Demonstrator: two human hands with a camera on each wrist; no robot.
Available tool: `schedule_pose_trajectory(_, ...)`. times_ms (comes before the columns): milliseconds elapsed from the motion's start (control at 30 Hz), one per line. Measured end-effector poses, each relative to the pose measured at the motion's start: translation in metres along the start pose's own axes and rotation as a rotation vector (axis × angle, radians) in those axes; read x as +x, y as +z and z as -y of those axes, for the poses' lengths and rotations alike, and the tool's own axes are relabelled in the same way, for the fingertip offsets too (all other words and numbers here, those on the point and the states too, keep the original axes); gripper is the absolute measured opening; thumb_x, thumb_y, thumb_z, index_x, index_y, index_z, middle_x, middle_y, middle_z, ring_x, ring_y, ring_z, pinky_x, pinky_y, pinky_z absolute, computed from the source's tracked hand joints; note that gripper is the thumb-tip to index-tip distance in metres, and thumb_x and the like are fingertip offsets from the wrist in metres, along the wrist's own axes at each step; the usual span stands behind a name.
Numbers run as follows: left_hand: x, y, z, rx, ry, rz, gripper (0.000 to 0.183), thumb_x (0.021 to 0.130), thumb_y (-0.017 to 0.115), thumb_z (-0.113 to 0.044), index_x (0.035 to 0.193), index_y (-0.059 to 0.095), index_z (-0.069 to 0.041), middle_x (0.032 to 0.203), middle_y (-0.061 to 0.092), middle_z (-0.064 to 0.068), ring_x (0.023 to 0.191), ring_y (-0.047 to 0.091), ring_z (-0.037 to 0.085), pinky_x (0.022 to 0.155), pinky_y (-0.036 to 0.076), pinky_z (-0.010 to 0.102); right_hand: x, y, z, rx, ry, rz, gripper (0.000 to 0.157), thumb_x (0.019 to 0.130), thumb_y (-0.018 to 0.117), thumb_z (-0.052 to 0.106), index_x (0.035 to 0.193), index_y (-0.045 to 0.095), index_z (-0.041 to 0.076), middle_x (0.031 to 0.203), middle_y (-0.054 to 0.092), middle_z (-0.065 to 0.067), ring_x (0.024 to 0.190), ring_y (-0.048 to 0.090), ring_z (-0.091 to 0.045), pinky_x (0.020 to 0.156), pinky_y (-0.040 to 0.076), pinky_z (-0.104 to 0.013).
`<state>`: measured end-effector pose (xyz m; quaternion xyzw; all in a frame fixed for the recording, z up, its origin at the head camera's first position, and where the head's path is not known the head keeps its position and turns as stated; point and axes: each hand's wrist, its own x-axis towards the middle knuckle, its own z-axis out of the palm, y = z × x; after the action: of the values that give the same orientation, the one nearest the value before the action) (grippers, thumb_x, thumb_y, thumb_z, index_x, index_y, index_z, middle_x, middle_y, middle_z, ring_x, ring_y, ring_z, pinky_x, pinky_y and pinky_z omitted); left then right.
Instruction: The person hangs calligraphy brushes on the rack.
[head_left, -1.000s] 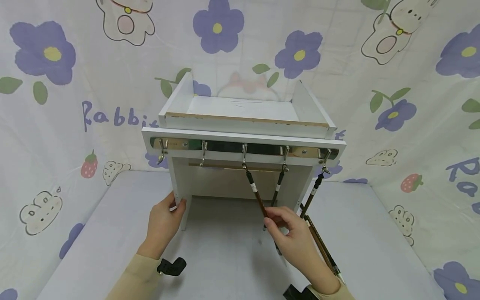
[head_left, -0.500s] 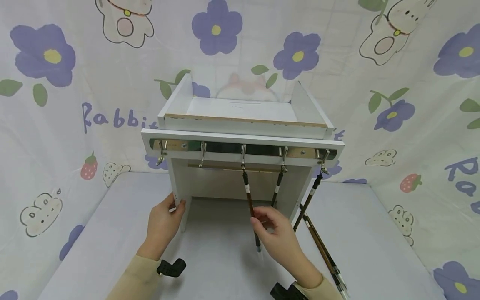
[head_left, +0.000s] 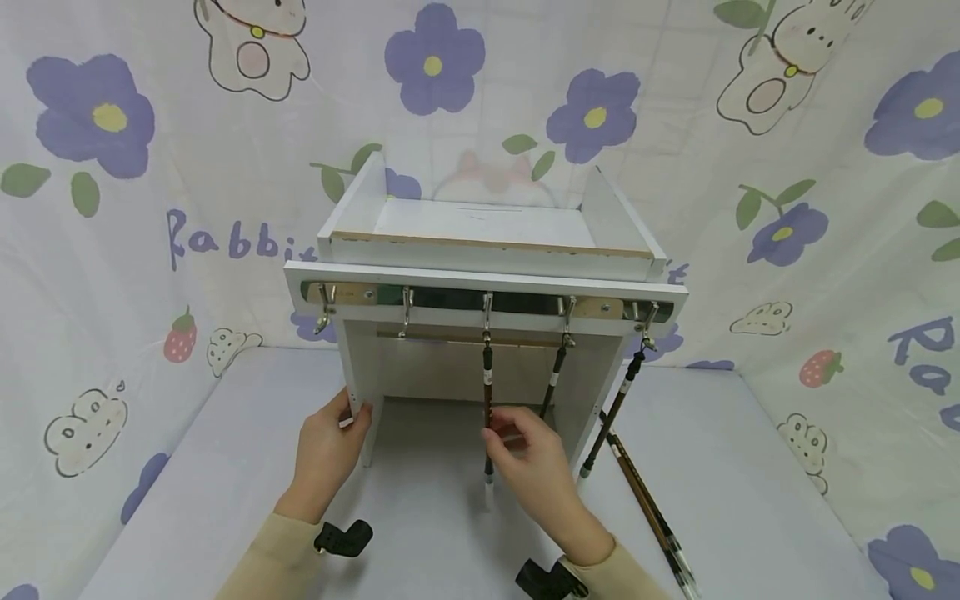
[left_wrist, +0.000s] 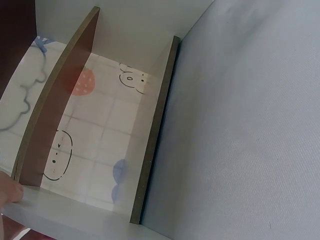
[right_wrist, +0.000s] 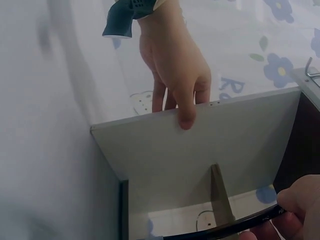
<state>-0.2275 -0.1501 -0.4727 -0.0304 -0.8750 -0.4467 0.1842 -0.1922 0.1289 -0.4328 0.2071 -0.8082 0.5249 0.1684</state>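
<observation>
My left hand (head_left: pixel 326 454) grips the front edge of the white shelf's left side panel (head_left: pixel 362 367). In the right wrist view, the left thumb lies on the panel's inner face and the fingers go behind it. My right hand (head_left: pixel 536 471) pinches the shaft of a writing brush (head_left: pixel 488 367) between thumb and fingers. That brush hangs nearly upright by its loop from the middle hook (head_left: pixel 487 313), its clear-capped tip downward. To its right, a second brush (head_left: pixel 556 371) and a third brush (head_left: pixel 622 396) hang tilted from two other hooks.
A hook rail (head_left: pixel 450 295) runs across the shelf (head_left: pixel 480 272) front; its two left hooks hold nothing. More brushes (head_left: pixel 652 504) lie on the white table (head_left: pixel 757 500) to the right. A patterned cloth (head_left: pixel 480 50) stands behind.
My right hand has moved left with the brush, swinging it from a slant to nearly upright under the middle hook. The left hand keeps its grip on the panel.
</observation>
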Motion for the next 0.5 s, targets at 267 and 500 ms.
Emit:
schedule_pose_trajectory(267, -0.0006, 0.0005, -0.0003, -0.005, 0.020, -0.012, 0.038, 0.097, 0.059, -0.021, 0.133, 0.058, -0.008, 0.115, 0.066, 0.019, 0.096, 0.068, 0.033, 0.073, 0.057, 0.044, -0.0001, 0.0006, 0.0013, -0.020, 0.013, -0.017, 0.020, 0.089, 0.070, 0.009, 0.109, 0.066, 0.011, 0.099, 0.064, 0.005, 0.089, 0.063, -0.010, 0.072, 0.055, -0.028)
schedule_pose_trajectory(500, -0.0001, 0.0009, 0.0012, 0.009, 0.035, -0.022, 0.036, 0.097, 0.060, -0.021, 0.131, 0.059, -0.009, 0.114, 0.067, 0.018, 0.095, 0.068, 0.032, 0.072, 0.057, 0.044, 0.0001, -0.0002, 0.0008, -0.018, -0.024, -0.024, 0.021, 0.089, 0.071, 0.009, 0.109, 0.067, 0.014, 0.101, 0.065, 0.005, 0.090, 0.063, -0.010, 0.072, 0.055, -0.029)
